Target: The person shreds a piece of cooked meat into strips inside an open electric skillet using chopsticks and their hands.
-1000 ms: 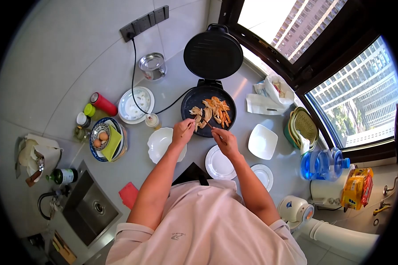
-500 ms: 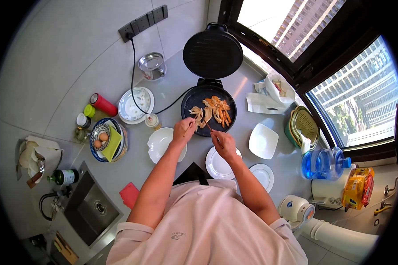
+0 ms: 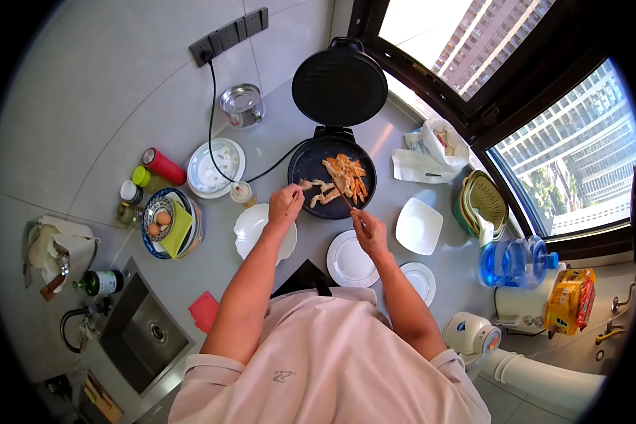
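Food strips (image 3: 344, 172) in an open black pan (image 3: 305, 157), reached from both near sides.

They lie heaped to the right, with paler pieces (image 3: 326, 194) spread nearer; the raised lid (image 3: 339, 88) leaves room above. The right hand (image 3: 369, 230) is closed round a thin stick (image 3: 345, 198), held low, seemingly so its tip meets the food while the fingers clear the rim. The left hand (image 3: 285, 203) has bunched fingers at the pan's edge; what they grip, if anything, I cannot tell. The right hand hides the stick's rear part.

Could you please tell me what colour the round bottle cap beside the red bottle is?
The bottle cap is bright yellow-green, seen best in the head view.
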{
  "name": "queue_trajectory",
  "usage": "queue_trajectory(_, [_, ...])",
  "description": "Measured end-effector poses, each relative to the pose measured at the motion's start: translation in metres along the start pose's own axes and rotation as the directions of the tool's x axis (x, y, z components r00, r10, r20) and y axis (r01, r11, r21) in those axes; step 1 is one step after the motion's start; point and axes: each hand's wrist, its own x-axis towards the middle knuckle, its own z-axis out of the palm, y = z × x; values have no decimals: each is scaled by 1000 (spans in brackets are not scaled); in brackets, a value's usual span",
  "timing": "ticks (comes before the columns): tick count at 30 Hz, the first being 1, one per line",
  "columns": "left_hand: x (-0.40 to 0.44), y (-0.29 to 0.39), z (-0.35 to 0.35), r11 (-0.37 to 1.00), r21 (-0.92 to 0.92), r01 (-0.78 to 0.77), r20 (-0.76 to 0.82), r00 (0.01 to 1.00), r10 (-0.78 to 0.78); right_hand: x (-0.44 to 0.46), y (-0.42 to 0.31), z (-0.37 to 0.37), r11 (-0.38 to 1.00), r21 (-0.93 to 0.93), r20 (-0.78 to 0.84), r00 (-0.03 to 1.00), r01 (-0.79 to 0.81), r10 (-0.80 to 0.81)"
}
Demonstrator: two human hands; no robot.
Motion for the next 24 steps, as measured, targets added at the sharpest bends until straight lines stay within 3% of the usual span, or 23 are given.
queue_trajectory(4, [1,-4,-5,1000,25,-12,-27,1000,13,2,-3,-5,997,55,22,998,-57,56])
queue_trajectory(11, [-20,35,10,988,-120,-100,11,995,102,0,-17,4,999,24,-70,997,30,-28])
queue_trajectory(24, [-32,19,14,999,13,-52,153,987,50,-15,-9,1,990,-62,-20,992,126,-128])
